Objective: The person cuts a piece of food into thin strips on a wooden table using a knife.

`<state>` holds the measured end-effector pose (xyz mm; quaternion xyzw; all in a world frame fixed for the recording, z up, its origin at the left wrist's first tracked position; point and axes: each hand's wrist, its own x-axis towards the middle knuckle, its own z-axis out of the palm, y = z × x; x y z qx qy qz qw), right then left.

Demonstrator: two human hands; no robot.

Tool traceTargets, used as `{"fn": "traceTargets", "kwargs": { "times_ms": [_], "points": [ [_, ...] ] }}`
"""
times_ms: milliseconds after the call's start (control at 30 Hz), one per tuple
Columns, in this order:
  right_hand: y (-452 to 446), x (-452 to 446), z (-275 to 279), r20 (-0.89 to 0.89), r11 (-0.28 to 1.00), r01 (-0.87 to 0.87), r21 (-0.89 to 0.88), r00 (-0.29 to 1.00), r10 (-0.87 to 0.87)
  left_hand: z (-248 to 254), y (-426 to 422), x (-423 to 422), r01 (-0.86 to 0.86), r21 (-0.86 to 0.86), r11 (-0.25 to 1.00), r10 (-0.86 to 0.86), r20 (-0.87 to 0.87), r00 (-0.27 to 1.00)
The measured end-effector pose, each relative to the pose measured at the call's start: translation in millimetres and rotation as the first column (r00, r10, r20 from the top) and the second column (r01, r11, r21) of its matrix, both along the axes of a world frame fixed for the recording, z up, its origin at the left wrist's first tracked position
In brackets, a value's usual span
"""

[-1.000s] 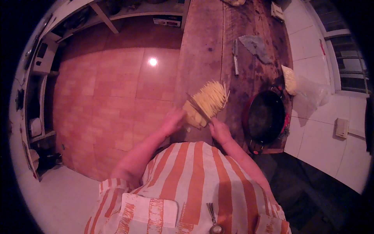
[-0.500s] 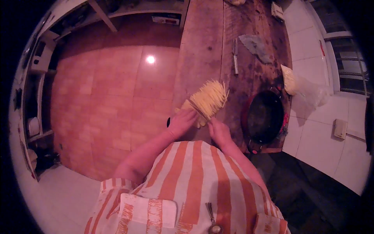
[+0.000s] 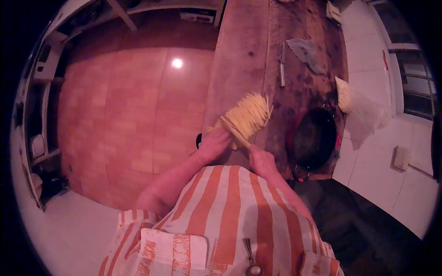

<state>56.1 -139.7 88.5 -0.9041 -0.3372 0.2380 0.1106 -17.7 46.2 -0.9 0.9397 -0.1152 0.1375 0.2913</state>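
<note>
A fan of thin yellow strips (image 3: 250, 115), like cut noodles, lies on the wooden table in front of me. My left hand (image 3: 215, 143) is at the near left of the strips, fingers bent over an uncut yellow piece (image 3: 217, 124) and pressing on it. My right hand (image 3: 262, 161) is closed around the handle end of a knife (image 3: 239, 136). Its narrow blade, seen nearly edge-on, runs between the strips and my left hand. The hand and strips hide part of the blade and of the uncut piece.
On the wooden table (image 3: 239, 50) a black pan (image 3: 316, 138) with a red outside stands to the right. Farther back lie a metal-handled utensil (image 3: 282, 73) and a grey cloth (image 3: 305, 54). A clear bag with yellow contents (image 3: 344, 94) sits by the tiled wall.
The view has shifted slightly. My right hand has moved a little down and right along with the knife, and more of the knife near the hand shows. My left hand stays on the yellow piece.
</note>
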Motion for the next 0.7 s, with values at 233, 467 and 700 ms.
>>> {"fn": "traceTargets", "kwargs": {
  "times_ms": [233,467,700],
  "points": [
    [2.3,-0.2,10.3,-0.034,0.998,-0.018,-0.052,0.999,0.017,0.5,-0.4,-0.6,-0.018,-0.02,1.0,0.019,0.04,0.999],
    [3.2,2.3,6.6,-0.025,0.997,-0.052,-0.055,0.998,0.05,10.0,2.1,2.3,-0.015,-0.026,1.0,0.016,0.031,0.999],
    [10.9,8.8,8.8,-0.071,0.995,-0.037,-0.096,0.997,0.03,3.2,2.0,5.5,-0.011,-0.068,0.998,0.015,0.055,0.998]
  ]
}}
